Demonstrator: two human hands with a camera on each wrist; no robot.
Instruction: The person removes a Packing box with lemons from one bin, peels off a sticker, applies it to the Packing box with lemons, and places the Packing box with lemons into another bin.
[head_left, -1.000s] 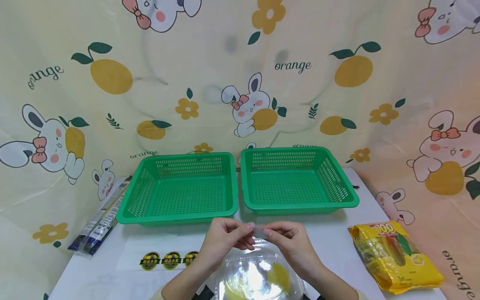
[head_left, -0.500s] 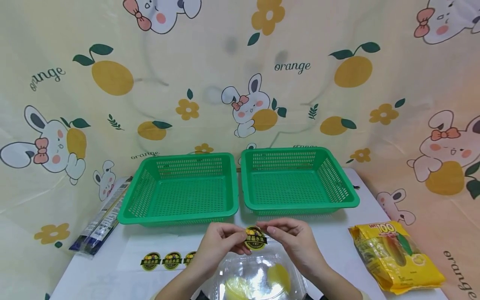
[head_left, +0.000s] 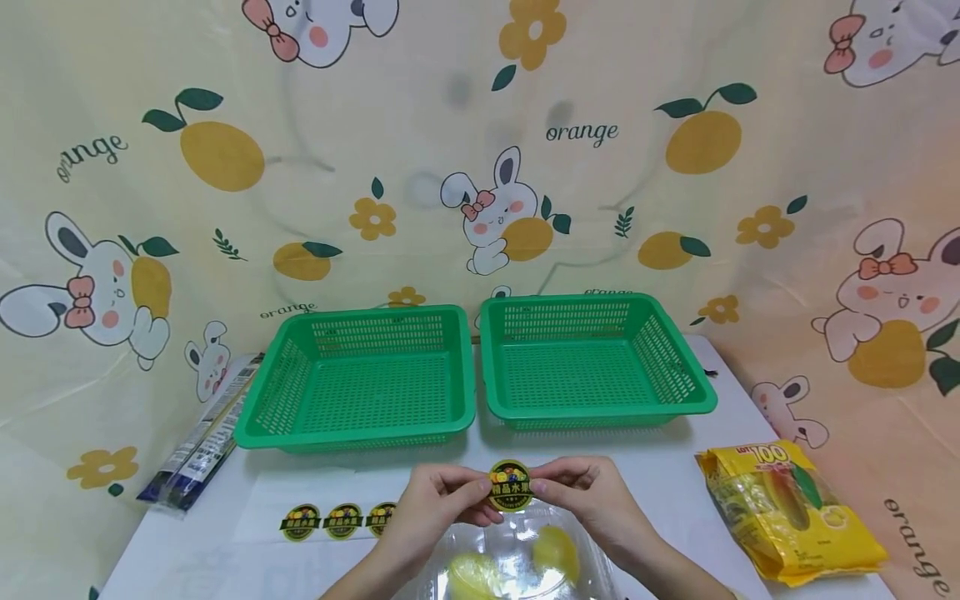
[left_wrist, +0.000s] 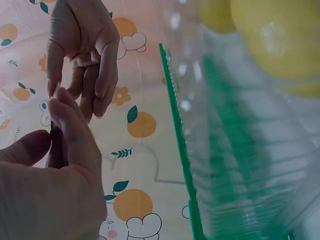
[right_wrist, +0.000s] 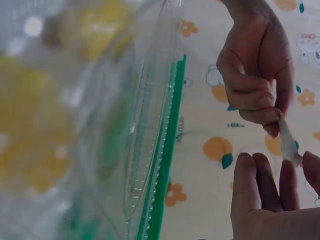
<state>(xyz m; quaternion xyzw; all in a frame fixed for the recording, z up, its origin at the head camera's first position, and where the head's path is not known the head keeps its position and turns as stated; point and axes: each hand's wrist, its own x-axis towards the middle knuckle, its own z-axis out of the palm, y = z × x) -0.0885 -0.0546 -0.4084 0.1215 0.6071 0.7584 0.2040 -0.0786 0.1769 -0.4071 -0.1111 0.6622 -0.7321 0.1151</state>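
A round black-and-gold sticker [head_left: 511,486] with a fruit picture is stretched between both hands. My left hand [head_left: 438,510] pinches its left edge between thumb and fingers, and my right hand [head_left: 588,497] pinches its right edge. Its pale back [right_wrist: 288,142] shows in the right wrist view. Just below the hands in the head view is a clear plastic box [head_left: 517,533] with yellow fruit [head_left: 556,553] inside. In the left wrist view the box [left_wrist: 225,125] fills the right side, apart from the fingers.
Two green baskets [head_left: 354,442] [head_left: 600,412] stand side by side at the back. A sheet with several like stickers [head_left: 342,522] lies at left. Long dark-and-silver packets [head_left: 202,442] lie beyond it, and a yellow snack bag [head_left: 787,512] stands at right.
The sticker has turned from edge-on to face the head camera. Now the right hand pinches its right edge, and both hands sit slightly lower.
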